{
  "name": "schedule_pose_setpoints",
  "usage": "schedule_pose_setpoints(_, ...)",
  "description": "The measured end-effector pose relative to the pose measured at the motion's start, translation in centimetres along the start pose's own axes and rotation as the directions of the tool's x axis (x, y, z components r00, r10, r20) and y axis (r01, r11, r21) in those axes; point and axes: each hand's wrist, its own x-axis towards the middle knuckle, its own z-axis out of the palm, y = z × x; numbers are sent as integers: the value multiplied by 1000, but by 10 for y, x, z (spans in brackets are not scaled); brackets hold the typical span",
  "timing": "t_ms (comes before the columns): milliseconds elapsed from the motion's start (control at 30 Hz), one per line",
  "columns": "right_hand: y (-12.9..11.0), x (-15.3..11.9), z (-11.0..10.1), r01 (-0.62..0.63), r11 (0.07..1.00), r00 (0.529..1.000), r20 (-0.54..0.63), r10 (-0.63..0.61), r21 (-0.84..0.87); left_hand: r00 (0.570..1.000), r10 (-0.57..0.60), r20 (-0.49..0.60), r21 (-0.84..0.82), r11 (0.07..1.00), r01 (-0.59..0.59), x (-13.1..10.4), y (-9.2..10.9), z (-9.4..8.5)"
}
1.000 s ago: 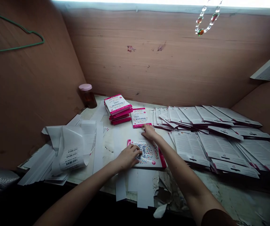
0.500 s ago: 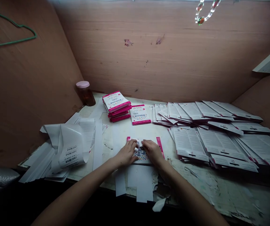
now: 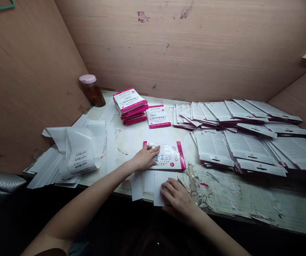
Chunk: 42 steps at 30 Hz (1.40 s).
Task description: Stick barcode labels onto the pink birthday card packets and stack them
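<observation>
A white packet with pink ends, coloured dots and "prima" print [image 3: 175, 156] lies flat and sideways on the table in front of me. My left hand [image 3: 146, 158] rests palm down on its left part, fingers stretched out and pressing on it. Below the packet, white paper strips [image 3: 149, 183] stick out towards the table's front edge. My right hand [image 3: 178, 197] is at that edge with curled fingers over the right strip [image 3: 158, 192]; its thumb sits lower, partly hidden, and seems to pinch the strip.
Behind are a stack of pink-edged packets [image 3: 130, 101] and another packet [image 3: 158, 115]. Many packets lie overlapping, back side up [image 3: 214, 145], on the right. At left are a curled label sheet [image 3: 79, 145], papers and a pink-lidded jar [image 3: 94, 94]. A pink scrap [image 3: 204, 184] lies at right.
My right hand has left the packet and come down to the paper strips at the front edge. My left hand stays on the packet, now flatter. The view has tilted down.
</observation>
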Motion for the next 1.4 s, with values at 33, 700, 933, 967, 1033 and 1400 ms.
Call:
schedule_pose_setpoints(33, -2, -1, 1, 17, 1000, 1000, -23, -16, 14, 1000, 3, -3, -4, 1000, -3, 0, 0, 0)
schedule_pose_setpoints(700, 118, 118, -21, -360, 843, 864, -197, 463, 400, 998, -24, -52, -81, 997, 20, -1, 1, -5)
schedule_pose_setpoints(933, 115, 116, -21, -309, 812, 878, -180, 444, 496, 995, -86, -43, -172, 982, 78, -2, -1, -2)
schedule_pose_setpoints(967, 113, 115, -24, -280, 800, 890, -169, 423, 530, 995, -88, -46, -184, 980, 78, -3, -2, -2)
schedule_pose_setpoints(1033, 108, 113, -29, -208, 764, 913, -159, 375, 611, 994, -96, -54, -209, 974, 83, -3, -2, -1)
schedule_pose_setpoints(1400, 117, 119, -14, -223, 777, 879, -224, 421, 589, 992, -127, -12, -161, 979, 123, -4, -1, -5)
